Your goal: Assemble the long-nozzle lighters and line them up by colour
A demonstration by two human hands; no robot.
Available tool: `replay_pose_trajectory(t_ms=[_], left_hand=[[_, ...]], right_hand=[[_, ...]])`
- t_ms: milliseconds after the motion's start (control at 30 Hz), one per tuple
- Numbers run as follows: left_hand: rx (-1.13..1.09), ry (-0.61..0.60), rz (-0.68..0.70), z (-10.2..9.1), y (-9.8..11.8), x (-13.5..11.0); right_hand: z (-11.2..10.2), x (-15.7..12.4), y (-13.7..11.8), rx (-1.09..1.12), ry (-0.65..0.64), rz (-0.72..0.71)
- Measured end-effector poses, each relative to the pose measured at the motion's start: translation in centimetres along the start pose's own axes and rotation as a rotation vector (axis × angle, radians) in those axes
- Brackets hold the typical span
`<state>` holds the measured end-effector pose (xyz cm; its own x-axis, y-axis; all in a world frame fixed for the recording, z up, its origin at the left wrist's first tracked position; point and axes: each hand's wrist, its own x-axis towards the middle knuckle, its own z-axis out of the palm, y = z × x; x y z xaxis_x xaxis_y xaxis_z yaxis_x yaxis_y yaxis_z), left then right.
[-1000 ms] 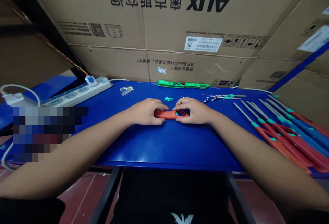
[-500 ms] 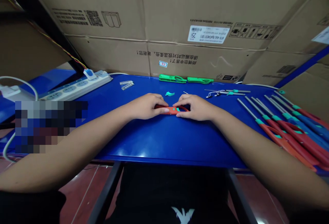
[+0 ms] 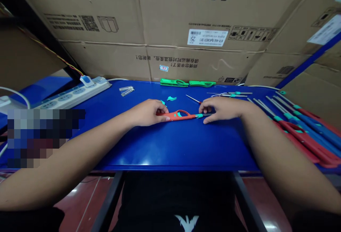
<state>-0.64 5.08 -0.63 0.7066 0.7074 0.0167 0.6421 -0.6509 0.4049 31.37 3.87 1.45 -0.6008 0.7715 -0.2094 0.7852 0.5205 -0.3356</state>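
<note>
An orange-red gas lighter [image 3: 174,115] with a trigger loop, teal parts and a dark rod lies crosswise on the blue table [image 3: 170,147]. My left hand [image 3: 150,113] is closed on its handle end, thumb in front. My right hand [image 3: 220,109] is at the rod end, just past the teal collar [image 3: 198,116], fingers curled behind the rod and thumb in front; its grip looks loose. A screwdriver [image 3: 192,98] with a thin metal shaft points out from behind the right fingers. Small teal plastic pieces [image 3: 172,98] lie behind the lighter, one partly covered by my left hand.
Two green lighter shells [image 3: 174,82] rest at the back against a cardboard sheet [image 3: 112,58]. Clear small tubes [image 3: 126,90] are left of them. Loose rods with wires [image 3: 237,93] lie at back right. Several red and blue lighters [image 3: 314,139] line the right side; a power strip [image 3: 71,95] is left.
My right hand has moved right from the trigger loop to the rod end. The loop, collar and screwdriver shaft now show more. My left hand stays on the handle. The view has shifted slightly.
</note>
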Motion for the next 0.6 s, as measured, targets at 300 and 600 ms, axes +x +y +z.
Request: replay_pose_trajectory(t_ms=[300, 600], left_hand=[[0.091, 0.040, 0.118, 0.8, 2.0, -0.7], [0.271, 0.242, 0.033, 1.3, 3.4, -1.3]], right_hand=[[2.0, 1.9, -3.0, -0.077, 0.213, -0.076], [3.0, 2.8, -4.6, -0.259, 0.422, -0.247]])
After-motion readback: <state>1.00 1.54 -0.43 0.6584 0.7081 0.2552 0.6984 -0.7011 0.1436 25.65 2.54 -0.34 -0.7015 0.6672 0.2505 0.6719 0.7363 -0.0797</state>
